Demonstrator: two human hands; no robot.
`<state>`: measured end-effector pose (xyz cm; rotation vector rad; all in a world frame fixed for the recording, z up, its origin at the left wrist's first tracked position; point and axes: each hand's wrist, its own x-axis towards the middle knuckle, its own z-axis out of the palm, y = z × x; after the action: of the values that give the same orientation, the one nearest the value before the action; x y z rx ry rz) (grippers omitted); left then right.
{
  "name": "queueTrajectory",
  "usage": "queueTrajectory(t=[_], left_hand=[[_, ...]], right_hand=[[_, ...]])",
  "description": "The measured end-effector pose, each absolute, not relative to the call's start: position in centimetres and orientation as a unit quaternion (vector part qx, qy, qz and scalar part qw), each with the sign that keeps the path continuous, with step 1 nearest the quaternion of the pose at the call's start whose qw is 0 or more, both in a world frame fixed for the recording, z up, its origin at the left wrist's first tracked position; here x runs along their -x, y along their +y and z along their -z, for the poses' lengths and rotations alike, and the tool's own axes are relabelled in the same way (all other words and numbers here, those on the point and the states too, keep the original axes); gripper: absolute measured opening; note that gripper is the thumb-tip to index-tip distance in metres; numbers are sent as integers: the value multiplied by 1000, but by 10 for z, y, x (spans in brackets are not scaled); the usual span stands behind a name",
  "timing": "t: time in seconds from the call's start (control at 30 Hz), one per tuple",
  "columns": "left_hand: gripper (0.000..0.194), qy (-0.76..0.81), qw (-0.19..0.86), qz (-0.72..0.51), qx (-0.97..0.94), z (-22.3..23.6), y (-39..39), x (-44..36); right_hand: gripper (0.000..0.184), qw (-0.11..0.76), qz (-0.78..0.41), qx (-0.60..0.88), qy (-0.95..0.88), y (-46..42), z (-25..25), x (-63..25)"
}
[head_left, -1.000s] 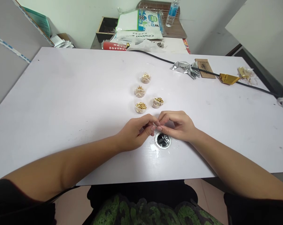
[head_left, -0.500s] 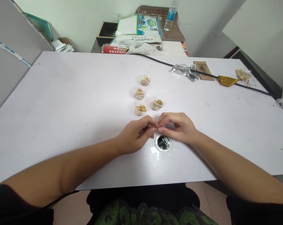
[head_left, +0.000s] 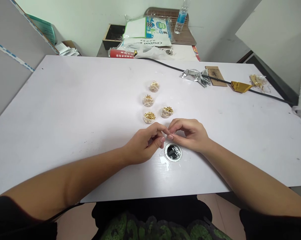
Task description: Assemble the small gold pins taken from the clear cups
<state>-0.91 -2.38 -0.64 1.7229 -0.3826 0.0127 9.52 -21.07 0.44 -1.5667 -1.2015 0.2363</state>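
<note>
Fingertip work in hand: left hand (head_left: 143, 145) and right hand (head_left: 189, 134) meeting tip to tip over the white desk (head_left: 65, 110), pinching something tiny between them, too small to identify, likely one gold pin or a bit of clear film. Both hands curled nearly shut, thumbs against forefingers, fine pinch, no wide grip. Heels of both hands resting on the desk.

Just below the fingertips: round metal-rimmed dish (head_left: 173, 152) with dark shiny contents, sitting on a clear plastic scrap, right hand just beside its rim.

Just beyond the hands: four small clear cups of gold pins (head_left: 150, 116), three in a line running away, one to the right, none touched.

Next move, by judgement: needs a steady pinch and a short careful shift, dish and cups both close.

Far right of the hands: foil wrappers (head_left: 194, 74), black cable (head_left: 265, 92).
</note>
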Motion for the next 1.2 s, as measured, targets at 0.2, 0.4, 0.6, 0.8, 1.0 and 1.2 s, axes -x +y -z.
queueTrajectory(t=[0.2, 0.4, 0.6, 0.8, 1.0, 1.2], left_hand=[[15, -160, 629, -8, -761, 4, -23, 8], [18, -159, 634, -8, -757, 4, -23, 8], [16, -146, 648, 12, -747, 3, -23, 8], [19, -132, 656, 24, -743, 2, -23, 8], [18, -124, 663, 29, -737, 3, -23, 7], [16, -117, 696, 3, -709, 5, -24, 7]], right_hand=[[6, 546, -96, 664, -501, -212, -4, -97], [7, 549, -66, 665, -502, -212, -3, -98], [7, 534, -24, 669, -517, -211, -3, -97], [8, 525, -1, 676, -517, -211, -4, -97], [5, 503, 1, 698, -510, -213, -8, -96], [6, 487, -21, 687, -539, -213, -13, -95]])
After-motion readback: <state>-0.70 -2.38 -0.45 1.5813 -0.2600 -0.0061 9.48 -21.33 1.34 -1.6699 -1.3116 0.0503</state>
